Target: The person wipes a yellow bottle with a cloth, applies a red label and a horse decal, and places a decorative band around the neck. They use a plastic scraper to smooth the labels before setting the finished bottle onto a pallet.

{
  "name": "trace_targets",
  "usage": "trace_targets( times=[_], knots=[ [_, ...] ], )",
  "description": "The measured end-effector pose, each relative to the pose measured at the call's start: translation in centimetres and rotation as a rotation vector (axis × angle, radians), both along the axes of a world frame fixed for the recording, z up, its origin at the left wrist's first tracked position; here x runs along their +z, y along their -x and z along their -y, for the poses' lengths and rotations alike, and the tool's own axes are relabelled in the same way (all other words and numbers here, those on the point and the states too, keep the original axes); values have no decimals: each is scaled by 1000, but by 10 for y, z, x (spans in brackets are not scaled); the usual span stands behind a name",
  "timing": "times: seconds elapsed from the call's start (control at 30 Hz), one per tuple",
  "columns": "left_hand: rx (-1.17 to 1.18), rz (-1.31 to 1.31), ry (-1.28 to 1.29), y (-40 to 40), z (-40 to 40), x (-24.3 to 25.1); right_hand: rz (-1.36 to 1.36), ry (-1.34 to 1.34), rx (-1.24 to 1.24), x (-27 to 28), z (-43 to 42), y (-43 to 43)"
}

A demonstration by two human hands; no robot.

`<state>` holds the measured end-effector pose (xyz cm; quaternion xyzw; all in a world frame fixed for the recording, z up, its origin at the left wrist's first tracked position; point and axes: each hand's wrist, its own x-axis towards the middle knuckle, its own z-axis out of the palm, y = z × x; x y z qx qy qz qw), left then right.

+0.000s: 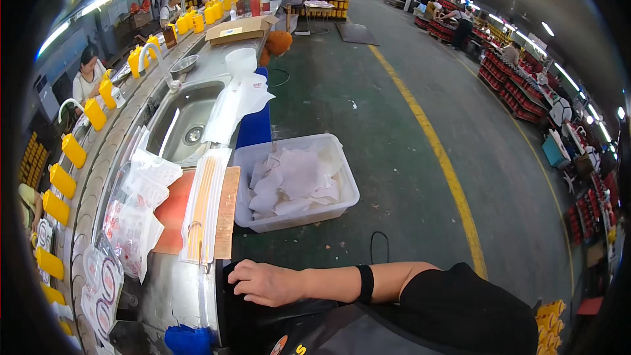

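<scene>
My right hand [263,283] reaches in from the right, just past the front edge of the steel worktop [170,288]. Its fingers are loosely bent and slightly apart, with nothing visible in them. My left hand is out of view. Beyond the right hand lies a white strip with yellow lines [203,207], over an orange-red sheet [172,207] and a brown board [228,207]. Printed transfer sheets [140,217] are stacked to the left. A blue cloth [188,340] sits at the near edge. A white plastic tub [298,222] of crumpled pale sheets stands beyond the hand.
Yellow containers [62,181] line the conveyor [93,177] on the left. A steel sink [192,103] with a faucet [165,66] lies ahead, near a cardboard box [241,29]. A worker [88,76] sits across the conveyor. A yellow floor line [424,123] runs along the aisle.
</scene>
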<state>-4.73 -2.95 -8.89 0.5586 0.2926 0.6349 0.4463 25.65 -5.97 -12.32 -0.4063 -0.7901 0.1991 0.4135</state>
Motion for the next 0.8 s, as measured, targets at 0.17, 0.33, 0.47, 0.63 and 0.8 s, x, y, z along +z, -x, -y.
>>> trace_targets(
  times=[0.17,0.33,0.47,0.63,0.8],
  knots=[
    [-69,20,8,-18,-7,-3,14,-16,13,-7,0,0],
    [-138,48,14,-38,-16,-9,65,10,34,-20,1,4],
    [-199,72,22,-53,-23,-14,120,42,50,-29,1,5],
    [-278,102,29,-76,-32,-18,168,87,75,-34,3,6],
    [-357,129,32,-100,-43,-18,221,110,116,-34,3,7]
  ],
)
